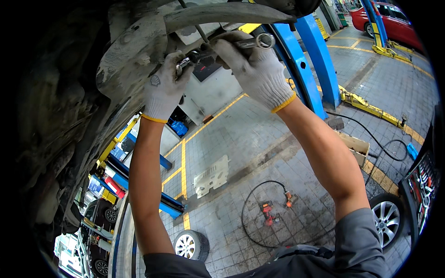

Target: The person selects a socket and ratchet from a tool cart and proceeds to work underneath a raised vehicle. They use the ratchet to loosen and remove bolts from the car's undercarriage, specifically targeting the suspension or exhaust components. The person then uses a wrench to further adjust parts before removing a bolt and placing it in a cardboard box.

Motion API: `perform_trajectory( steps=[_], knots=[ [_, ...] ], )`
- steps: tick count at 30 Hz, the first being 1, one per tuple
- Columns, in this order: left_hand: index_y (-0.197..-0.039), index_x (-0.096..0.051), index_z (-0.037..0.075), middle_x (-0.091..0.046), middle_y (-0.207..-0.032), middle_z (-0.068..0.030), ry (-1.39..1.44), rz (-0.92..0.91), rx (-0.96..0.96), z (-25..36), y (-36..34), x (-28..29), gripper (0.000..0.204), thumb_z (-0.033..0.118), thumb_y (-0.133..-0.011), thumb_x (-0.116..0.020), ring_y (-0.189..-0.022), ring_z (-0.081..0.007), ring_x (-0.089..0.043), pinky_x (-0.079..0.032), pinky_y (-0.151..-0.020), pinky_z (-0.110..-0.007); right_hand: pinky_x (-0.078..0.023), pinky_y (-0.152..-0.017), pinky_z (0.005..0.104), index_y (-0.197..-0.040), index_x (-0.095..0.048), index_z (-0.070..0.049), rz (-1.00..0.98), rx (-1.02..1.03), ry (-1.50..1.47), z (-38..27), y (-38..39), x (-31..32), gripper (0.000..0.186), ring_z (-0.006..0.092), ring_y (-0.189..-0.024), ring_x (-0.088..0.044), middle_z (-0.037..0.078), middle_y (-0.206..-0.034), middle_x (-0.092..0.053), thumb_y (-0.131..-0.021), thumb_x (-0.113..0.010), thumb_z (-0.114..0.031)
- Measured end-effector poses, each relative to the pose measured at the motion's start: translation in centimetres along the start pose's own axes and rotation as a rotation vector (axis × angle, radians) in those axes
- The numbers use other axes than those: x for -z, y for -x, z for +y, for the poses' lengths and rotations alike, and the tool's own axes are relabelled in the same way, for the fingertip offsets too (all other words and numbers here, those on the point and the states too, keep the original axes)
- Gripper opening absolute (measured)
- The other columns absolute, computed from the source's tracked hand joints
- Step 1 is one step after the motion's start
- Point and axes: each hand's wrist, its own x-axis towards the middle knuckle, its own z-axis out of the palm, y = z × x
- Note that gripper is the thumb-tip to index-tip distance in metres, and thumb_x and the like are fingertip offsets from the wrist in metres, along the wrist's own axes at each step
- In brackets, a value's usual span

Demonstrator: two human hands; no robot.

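Both of my hands are raised under the car's underbody [134, 60], in white knit gloves with yellow cuffs. My left hand [162, 88] is closed around a shiny metal tool [182, 66] that looks like a ratchet or socket; its far part is hidden by fingers and dark metal. In my right hand [259, 72] is a wrench, its ring end [265, 41] sticking out to the right past the thumb. The wrench's other end meets a dark joint [201, 54] between the hands. A curved suspension arm [227, 14] crosses just above, and a thin rod [200, 30] slants down there.
Blue lift posts [320, 60] stand close on the right. On the tiled floor lie a red cordless tool [267, 212], a black hose [243, 208], a flat pale panel [212, 176] and a wheel [191, 245]. Another wheel [387, 220] and a tool case [419, 190] are at lower right.
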Motion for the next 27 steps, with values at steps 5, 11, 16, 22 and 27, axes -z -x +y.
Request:
perform_trajectory(
  steps=[5, 11, 16, 22, 27],
  knots=[
    [-0.122, -0.066, 0.0, -0.073, -0.114, -0.0103, 0.438, -0.021, 0.273, 3.5, -0.1, 0.5, 0.034, 0.024, -0.1, -0.074, -0.102, -0.0156, -0.067, -0.052, -0.092, -0.031, -0.057, -0.079, 0.0324, -0.118, -0.073, -0.006, 0.02, -0.01, -0.096, 0.8, 0.3, -0.3, 0.03, 0.0222, -0.087, -0.072, 0.01, -0.098, -0.078, -0.106, -0.066, -0.033],
    [-0.124, -0.068, 0.0, -0.074, -0.116, -0.0093, 0.626, 0.041, 0.419, 3.3, 0.2, 0.1, 0.036, 0.024, -0.098, -0.076, -0.104, -0.0143, -0.067, -0.052, -0.095, -0.031, -0.056, -0.081, 0.0322, -0.115, -0.073, -0.005, 0.016, -0.019, -0.108, -0.4, 0.6, -0.6, 0.026, 0.0226, -0.086, -0.073, 0.01, -0.098, -0.078, -0.105, -0.067, -0.029],
    [-0.122, -0.071, 0.001, -0.074, -0.112, -0.0053, 0.889, 0.005, 0.447, 2.2, 0.2, 0.2, 0.032, 0.022, -0.098, -0.076, -0.1, -0.0124, -0.066, -0.053, -0.09, -0.029, -0.057, -0.079, 0.0313, -0.114, -0.073, -0.004, 0.046, 0.021, -0.076, -0.4, 0.6, -1.3, 0.026, 0.0214, -0.084, -0.073, 0.01, -0.096, -0.078, -0.105, -0.067, -0.027],
    [-0.118, -0.071, -0.001, -0.072, -0.098, -0.0028, 0.949, 0.03, 0.52, 4.3, 0.7, 0.7, 0.037, 0.027, -0.096, -0.079, -0.076, -0.0112, -0.066, -0.055, -0.069, -0.028, -0.058, -0.079, 0.0333, -0.111, -0.075, -0.004, 0.068, 0.065, -0.056, -0.5, 1.2, -1.3, 0.026, 0.0235, -0.083, -0.074, 0.011, -0.096, -0.078, -0.104, -0.068, -0.028],
    [-0.109, -0.075, 0.001, -0.072, -0.089, -0.0006, 0.962, -0.005, 0.615, 4.1, 0.0, -0.2, 0.028, 0.025, -0.095, -0.08, -0.069, -0.0095, -0.062, -0.052, -0.06, -0.028, -0.06, -0.081, 0.0339, -0.116, -0.077, -0.006, 0.05, 0.049, -0.049, 0.2, 1.9, -1.1, 0.026, 0.0256, -0.087, -0.076, 0.012, -0.097, -0.078, -0.104, -0.069, -0.028]
  ],
)
